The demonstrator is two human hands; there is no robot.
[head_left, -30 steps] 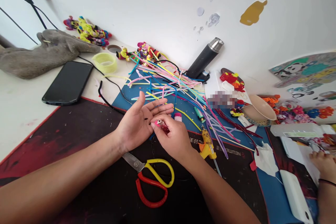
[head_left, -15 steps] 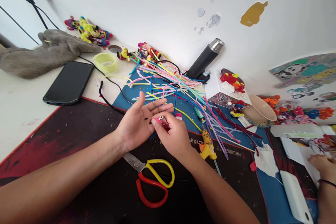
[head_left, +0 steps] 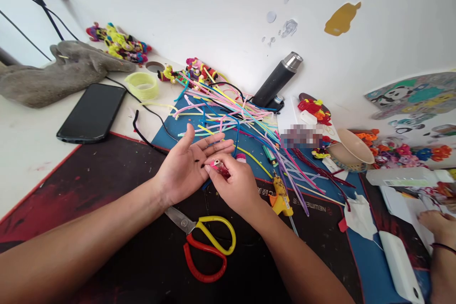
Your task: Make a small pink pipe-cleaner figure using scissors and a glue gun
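My left hand (head_left: 185,166) lies palm up with its fingers stretched out. Small black bits (head_left: 197,160) rest on its palm. Over those fingers, my right hand (head_left: 235,180) pinches a small pink-and-red piece with a white, eye-like spot (head_left: 216,163); most of it is hidden by the fingers. Below both hands are scissors (head_left: 216,219) with one yellow and one red handle, lying on the dark mat. Right of my right hand is a yellow glue gun (head_left: 282,198). Behind the hands spreads a heap of coloured pipe cleaners (head_left: 228,109).
A black phone (head_left: 91,113), a yellow tape roll (head_left: 141,85) and a grey plush (head_left: 64,73) are at left. Against the wall leans a black flask (head_left: 276,80). A white box (head_left: 289,111), a bowl (head_left: 351,149) and another person's hand (head_left: 436,223) are at right.
The whole view has shifted very slightly. Both hands keep nearly the same pose, with the pink-and-red piece still in my right fingertips.
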